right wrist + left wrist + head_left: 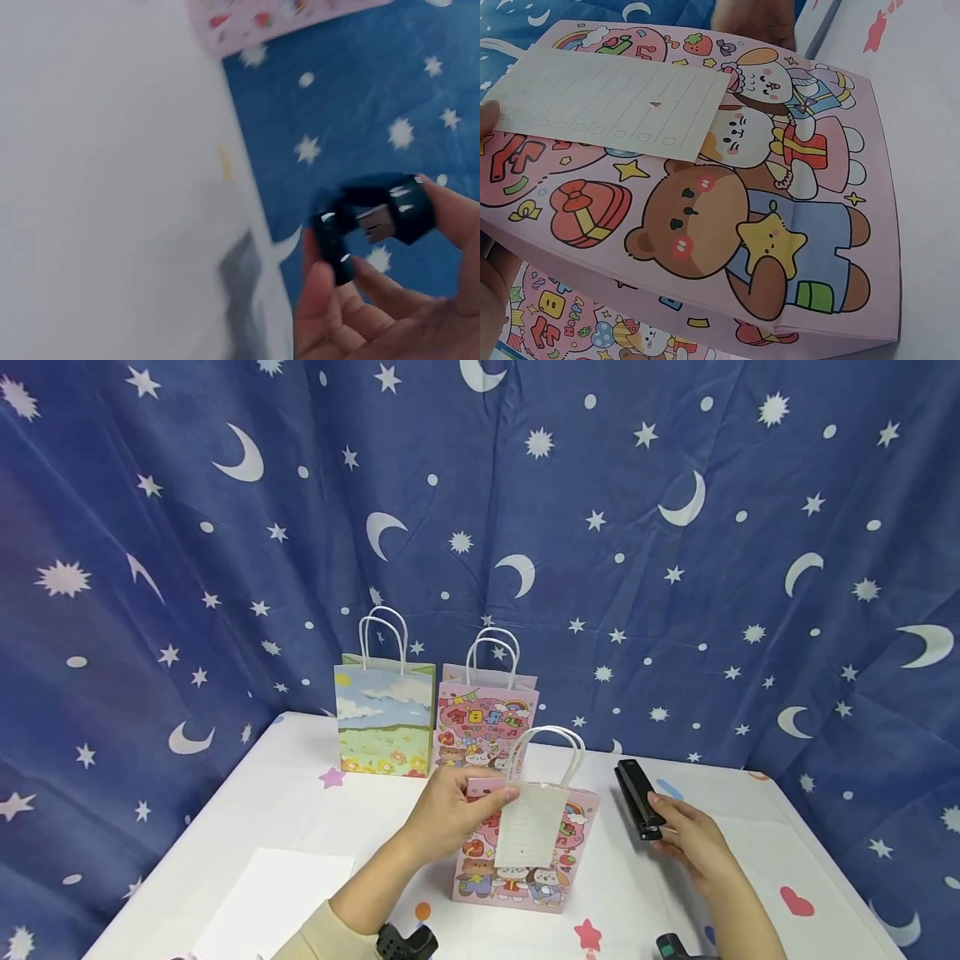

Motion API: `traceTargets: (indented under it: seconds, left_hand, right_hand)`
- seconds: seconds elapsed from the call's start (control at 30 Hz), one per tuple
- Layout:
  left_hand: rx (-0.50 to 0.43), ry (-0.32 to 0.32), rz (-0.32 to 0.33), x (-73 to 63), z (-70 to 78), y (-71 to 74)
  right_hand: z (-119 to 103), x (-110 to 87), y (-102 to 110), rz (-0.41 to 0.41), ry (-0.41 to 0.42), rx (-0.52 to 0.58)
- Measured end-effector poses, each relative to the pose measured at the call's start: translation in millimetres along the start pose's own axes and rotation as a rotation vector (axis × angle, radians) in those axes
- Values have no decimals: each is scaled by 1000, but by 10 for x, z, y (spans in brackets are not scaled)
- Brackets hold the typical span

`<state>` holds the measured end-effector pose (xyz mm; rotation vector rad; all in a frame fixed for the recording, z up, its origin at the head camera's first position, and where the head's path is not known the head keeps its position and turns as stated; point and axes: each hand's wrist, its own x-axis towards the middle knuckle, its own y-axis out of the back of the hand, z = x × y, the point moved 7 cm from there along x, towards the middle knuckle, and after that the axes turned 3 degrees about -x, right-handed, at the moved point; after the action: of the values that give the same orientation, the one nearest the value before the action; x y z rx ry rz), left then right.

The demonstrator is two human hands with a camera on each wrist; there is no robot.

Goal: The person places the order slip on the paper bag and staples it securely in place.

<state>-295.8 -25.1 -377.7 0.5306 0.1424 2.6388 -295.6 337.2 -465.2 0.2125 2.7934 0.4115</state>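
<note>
My left hand (pixel 459 814) grips the top left of a pink paper gift bag (pixel 472 852) printed with cartoon animals. The thumb presses a cream lined card (pixel 531 827) flat against the bag's front, under its white handles. In the left wrist view the card (pixel 607 97) overlaps the printed animals on the bag (pixel 817 225); most of that hand is out of sight. To the right, apart from the bag, my right hand (pixel 693 843) holds a black stapler (pixel 637 797) between thumb and fingers. The right wrist view shows the stapler (pixel 409 210) with its arms spread apart.
Behind stand a green-and-blue landscape gift bag (pixel 384 718) and another pink gift bag (pixel 487 702). A white paper sheet (pixel 273 897) lies at the left front of the white table (pixel 757 852). A blue star-and-moon curtain (pixel 600 568) hangs around the table's back and sides.
</note>
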Motion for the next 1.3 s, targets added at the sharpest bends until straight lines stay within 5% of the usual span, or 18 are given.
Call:
traceTargets:
  seconds: [0.2,0.33,0.4,0.63,0.9,1.17,1.3]
  left_hand:
    - [-6,-2,-8,3,19,-7]
    - [18,-21,3,-5,30,7]
    - [24,-25,8,-13,26,13]
    - [0,-17,-3,-12,32,-6]
    - [24,-30,3,5,32,9]
    - [82,-44,10,-20,-16,-15]
    - [96,-78,19,-36,32,-37]
  right_hand:
    - [-313,-189,-28,-175,129,538]
    - [-608,-397,-132,-340,316,694]
    - [-727,-502,-180,-347,385,707]
    - [-1079,-900,-314,-191,593,583]
    - [-1480,-1409,-617,-185,928,345]
    - [-1613,-1408,-975,-2,1037,-25]
    - [-1623,-1317,-1067,2,1032,-150]
